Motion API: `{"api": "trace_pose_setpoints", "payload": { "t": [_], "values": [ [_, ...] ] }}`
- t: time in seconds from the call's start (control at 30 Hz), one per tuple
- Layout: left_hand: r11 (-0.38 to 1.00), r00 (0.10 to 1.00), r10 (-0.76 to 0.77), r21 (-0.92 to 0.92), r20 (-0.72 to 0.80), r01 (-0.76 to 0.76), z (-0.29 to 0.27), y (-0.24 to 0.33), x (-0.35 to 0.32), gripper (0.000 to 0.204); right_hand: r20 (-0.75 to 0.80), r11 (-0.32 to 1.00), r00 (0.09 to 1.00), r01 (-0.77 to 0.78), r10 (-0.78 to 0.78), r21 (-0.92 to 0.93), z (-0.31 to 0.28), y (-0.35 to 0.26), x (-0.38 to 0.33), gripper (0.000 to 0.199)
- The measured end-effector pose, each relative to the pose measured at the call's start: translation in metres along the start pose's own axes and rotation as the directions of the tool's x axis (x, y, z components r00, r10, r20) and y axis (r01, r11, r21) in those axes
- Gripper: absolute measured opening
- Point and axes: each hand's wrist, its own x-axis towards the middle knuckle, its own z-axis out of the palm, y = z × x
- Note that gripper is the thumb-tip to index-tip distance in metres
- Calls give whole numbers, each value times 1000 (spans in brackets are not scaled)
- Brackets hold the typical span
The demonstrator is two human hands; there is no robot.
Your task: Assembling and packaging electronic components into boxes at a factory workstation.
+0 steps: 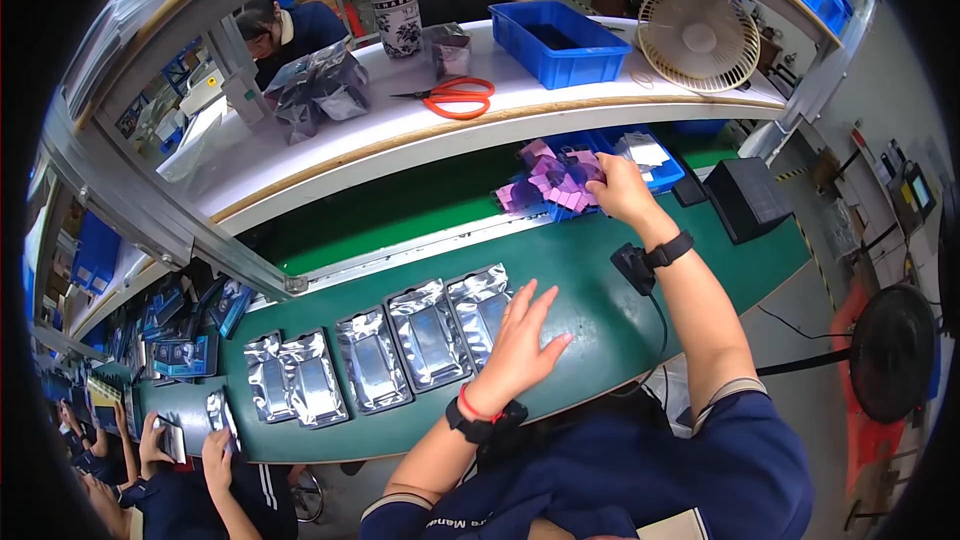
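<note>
My left hand is open, fingers spread and pointing away from me, over the green work table. Its fingertips overlap the rightmost of several shiny silver pouches, which lie in a row, flat and dark-edged. Farther off to the right, my right hand reaches to a heap of small pink and purple packets. Its fingers are curled in a pinch on a packet at the heap's right side; the fingertips are partly hidden. The heap spills over a blue bin, where white pieces also lie.
A white shelf crosses above the table's far side, holding red-handled scissors, a blue tray and a fan. A black box and a corded black device stand right. Co-workers' hands are at the left.
</note>
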Motion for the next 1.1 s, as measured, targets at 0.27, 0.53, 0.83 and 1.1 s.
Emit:
{"api": "trace_pose_setpoints", "payload": {
  "t": [0.27, 0.53, 0.83, 1.1],
  "values": [
    [991, 991, -95, -90, 98, 104, -28, -27, 25, 57, 147, 987, 982, -134, 121, 84, 7, 2, 13, 22],
    [930, 930, -367, 41, 19, 366, -37, -134, 161, 100, 184, 994, 978, -104, 97, 28, 17, -15, 17, 22],
    [889, 941, -220, -345, 257, 302, -25, -138, 175, 27, 180, 1000, 984, -8, 9, -3, 17, -17, -11, 30],
    [931, 926, -89, -299, 367, 208, -2, -50, 132, 11, 197, 956, 970, -186, 142, 225, -25, 29, -102, 10]
  ]
}}
